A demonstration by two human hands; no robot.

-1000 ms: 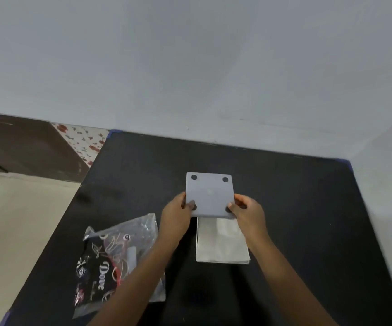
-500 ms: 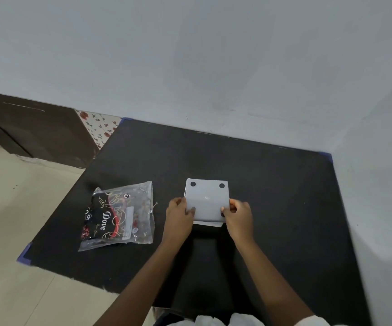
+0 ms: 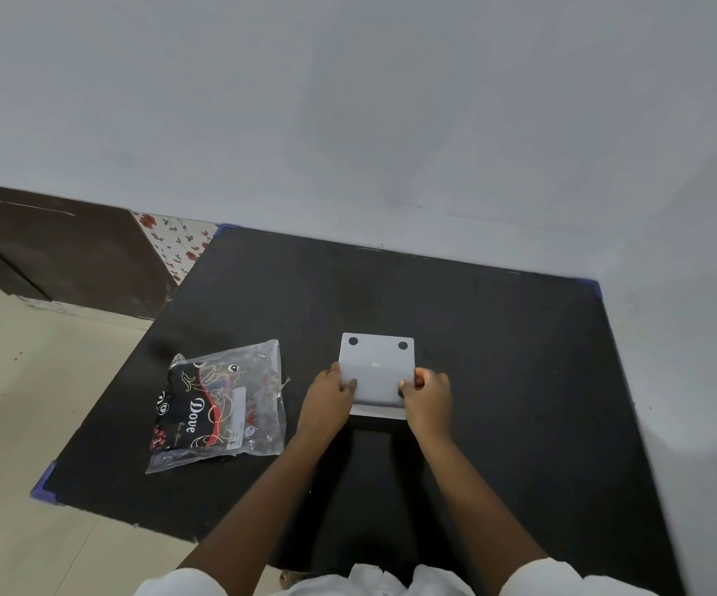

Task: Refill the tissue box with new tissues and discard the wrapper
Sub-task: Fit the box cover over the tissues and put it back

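Note:
A white square tissue box (image 3: 376, 367) lies upside down on the black table (image 3: 498, 359), its base with dark round feet facing up. My left hand (image 3: 326, 402) grips its near left edge and my right hand (image 3: 427, 400) grips its near right edge. A white edge of the box shows just below the base, between my hands. To the left lies a clear plastic tissue pack (image 3: 219, 406) with a black and red "Dove" print, apart from my hands.
The table stands in a corner, with grey walls (image 3: 348, 122) behind and to the right. Its left and near edges drop to a beige tiled floor (image 3: 25, 402). A dark brown cabinet (image 3: 55, 247) stands at the far left.
The white base plate has come down over the box, covering the opening seen below it a second ago. The view has pulled back, so the table looks smaller.

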